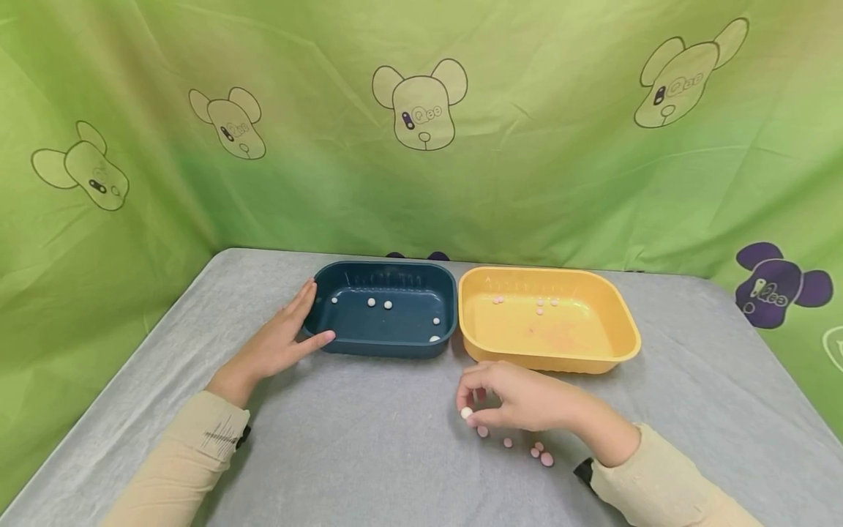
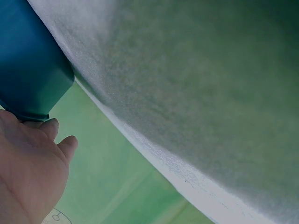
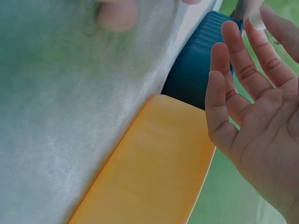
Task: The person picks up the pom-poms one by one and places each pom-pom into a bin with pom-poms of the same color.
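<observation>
Between thumb and index finger, my right hand (image 1: 516, 395) pinches a small white ball (image 1: 466, 413) above the cloth, in front of the yellow basin (image 1: 553, 361). The right wrist view shows the same white ball (image 3: 257, 20) at the fingertips, the other fingers loosely bent. My left hand (image 1: 279, 340) rests against the left end of the dark blue basin (image 1: 382, 350), fingers stretched along its side and thumb at the front rim. Several white balls (image 1: 388, 305) lie inside the blue basin. Several small pink balls (image 1: 540, 312) lie in the yellow one.
Several pink balls (image 1: 547, 459) lie on the grey tablecloth (image 1: 369, 439) below and beside my right hand. The two basins stand side by side at the back of the table. Behind them hangs a green curtain (image 1: 316, 190) printed with bear heads.
</observation>
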`<state>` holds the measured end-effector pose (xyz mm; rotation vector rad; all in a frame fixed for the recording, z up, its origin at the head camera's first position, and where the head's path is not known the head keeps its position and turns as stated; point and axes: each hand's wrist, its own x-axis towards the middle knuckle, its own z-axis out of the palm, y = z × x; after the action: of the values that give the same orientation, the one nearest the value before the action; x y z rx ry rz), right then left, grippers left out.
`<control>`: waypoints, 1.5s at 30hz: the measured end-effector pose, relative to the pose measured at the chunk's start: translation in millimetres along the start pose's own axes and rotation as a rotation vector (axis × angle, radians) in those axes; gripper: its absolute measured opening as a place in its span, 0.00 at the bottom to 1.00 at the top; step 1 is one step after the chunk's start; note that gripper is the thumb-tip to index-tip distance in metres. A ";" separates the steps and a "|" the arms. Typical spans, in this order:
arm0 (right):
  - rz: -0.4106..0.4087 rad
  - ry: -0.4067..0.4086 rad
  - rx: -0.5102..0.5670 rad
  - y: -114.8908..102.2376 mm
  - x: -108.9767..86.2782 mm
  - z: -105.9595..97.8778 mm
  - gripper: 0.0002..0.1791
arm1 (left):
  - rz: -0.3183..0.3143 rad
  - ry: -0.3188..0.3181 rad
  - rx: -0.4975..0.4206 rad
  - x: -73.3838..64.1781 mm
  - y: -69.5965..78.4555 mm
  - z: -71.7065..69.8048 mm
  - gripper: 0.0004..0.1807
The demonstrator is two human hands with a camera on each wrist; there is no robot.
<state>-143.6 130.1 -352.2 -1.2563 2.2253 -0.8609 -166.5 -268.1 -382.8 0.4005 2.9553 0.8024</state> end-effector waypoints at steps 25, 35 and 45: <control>-0.032 0.033 -0.093 -8.1 23.6 -11.0 0.02 | 0.011 0.009 0.012 1.4 -0.8 -1.7 0.53; -0.022 0.050 -0.087 -12.4 37.4 -18.2 0.03 | 0.005 0.001 0.011 0.1 -0.1 -1.9 0.53; -0.034 0.062 -0.035 -11.0 46.5 -23.8 0.02 | 0.010 -0.001 0.006 -0.2 0.3 -3.0 0.53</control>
<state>-175.0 92.5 -330.9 -1.3039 2.2824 -0.8894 -166.7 -269.4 -380.1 0.4161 2.9578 0.7944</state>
